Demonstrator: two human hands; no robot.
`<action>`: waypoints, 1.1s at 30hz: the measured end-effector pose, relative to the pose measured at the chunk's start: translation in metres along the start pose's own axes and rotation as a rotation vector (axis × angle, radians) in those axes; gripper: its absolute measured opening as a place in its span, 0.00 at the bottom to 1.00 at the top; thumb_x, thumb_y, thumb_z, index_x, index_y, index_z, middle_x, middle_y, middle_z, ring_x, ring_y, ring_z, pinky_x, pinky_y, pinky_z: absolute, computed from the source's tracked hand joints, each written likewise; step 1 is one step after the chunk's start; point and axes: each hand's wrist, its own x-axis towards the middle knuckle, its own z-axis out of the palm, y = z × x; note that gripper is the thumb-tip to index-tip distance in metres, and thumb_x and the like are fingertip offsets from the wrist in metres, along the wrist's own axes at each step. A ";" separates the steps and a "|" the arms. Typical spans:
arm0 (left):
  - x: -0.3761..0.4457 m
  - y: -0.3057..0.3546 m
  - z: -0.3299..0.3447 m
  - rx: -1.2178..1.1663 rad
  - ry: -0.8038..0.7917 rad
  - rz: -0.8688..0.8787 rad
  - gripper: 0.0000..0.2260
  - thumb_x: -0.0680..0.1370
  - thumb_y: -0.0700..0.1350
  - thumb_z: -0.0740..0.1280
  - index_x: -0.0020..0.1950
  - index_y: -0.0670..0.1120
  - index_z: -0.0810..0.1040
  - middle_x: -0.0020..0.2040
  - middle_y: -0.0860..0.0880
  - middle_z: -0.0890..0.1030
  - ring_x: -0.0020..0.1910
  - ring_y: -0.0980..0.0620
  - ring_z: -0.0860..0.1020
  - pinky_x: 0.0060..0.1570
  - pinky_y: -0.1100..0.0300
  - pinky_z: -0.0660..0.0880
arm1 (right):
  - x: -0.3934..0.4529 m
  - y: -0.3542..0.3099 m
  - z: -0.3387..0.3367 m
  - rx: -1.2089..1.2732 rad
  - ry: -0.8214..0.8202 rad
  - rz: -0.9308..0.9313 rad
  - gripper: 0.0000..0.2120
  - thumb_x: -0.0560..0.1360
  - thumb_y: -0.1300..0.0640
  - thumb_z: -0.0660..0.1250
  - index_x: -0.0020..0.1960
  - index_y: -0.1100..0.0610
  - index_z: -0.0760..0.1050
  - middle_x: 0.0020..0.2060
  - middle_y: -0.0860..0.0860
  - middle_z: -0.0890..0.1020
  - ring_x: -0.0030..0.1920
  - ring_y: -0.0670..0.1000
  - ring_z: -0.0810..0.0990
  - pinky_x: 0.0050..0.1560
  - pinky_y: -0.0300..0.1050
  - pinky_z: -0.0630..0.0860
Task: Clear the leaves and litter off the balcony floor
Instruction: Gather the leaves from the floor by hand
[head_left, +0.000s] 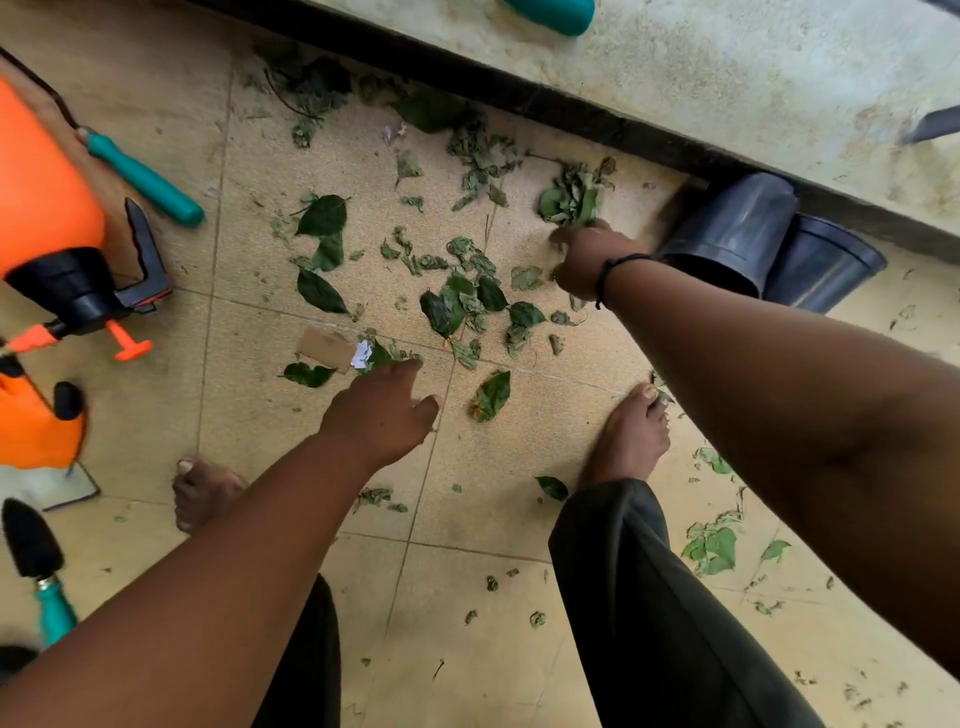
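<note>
Two bare hands reach down over the beige tiled balcony floor (519, 597). The right hand (589, 260) has its fingers curled round a bunched clump of wilted green leaves (571, 197), which stands out beyond the fingertips toward the dark base strip of the wall (519, 96). A thin black cord bracelet (610, 273) circles that wrist.

The left hand (382, 410) is held loosely open, thumb spread out to the side; its fingertips touch a green leaf (382, 355) next to a small crumpled scrap of white paper (362, 354). Just left of those fingertips lies a flat brown cardboard piece (326, 349). No printing can be read on the paper or the cardboard.

Scattered loose green leaves (457, 301) cover the tiles between the two hands and continue beyond the fingers as far as the wall. One larger leaf (492, 396) lies just right of the left thumb.

Two dark plastic plant pots (737, 234) lie tipped on their sides against the wall, just right of the right hand. Far left of the left hand lies an orange pressure sprayer with a black pump head (57, 223); no label text is legible on it. A teal-handled garden tool (143, 179) lies beside the sprayer. Both bare feet stand on the tiles nearer than the hands.
</note>
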 end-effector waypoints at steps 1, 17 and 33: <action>0.001 -0.003 -0.003 -0.012 0.001 0.000 0.28 0.82 0.57 0.59 0.80 0.50 0.58 0.78 0.45 0.62 0.74 0.43 0.65 0.69 0.49 0.67 | 0.001 -0.002 0.002 0.069 0.026 0.010 0.23 0.76 0.58 0.61 0.70 0.49 0.70 0.65 0.56 0.72 0.58 0.58 0.76 0.55 0.51 0.77; 0.018 0.012 -0.029 -0.843 0.136 -0.176 0.14 0.82 0.51 0.63 0.65 0.48 0.77 0.53 0.50 0.79 0.53 0.50 0.76 0.55 0.55 0.71 | -0.056 -0.015 0.035 1.482 0.176 0.397 0.19 0.71 0.66 0.74 0.54 0.56 0.68 0.41 0.57 0.82 0.33 0.51 0.80 0.37 0.45 0.80; 0.012 0.002 -0.026 -1.660 -0.055 -0.226 0.18 0.81 0.60 0.59 0.58 0.49 0.79 0.58 0.46 0.83 0.57 0.46 0.80 0.59 0.49 0.72 | -0.113 -0.076 0.034 1.126 -0.387 -0.136 0.04 0.75 0.56 0.72 0.48 0.56 0.81 0.40 0.50 0.83 0.34 0.47 0.76 0.35 0.38 0.74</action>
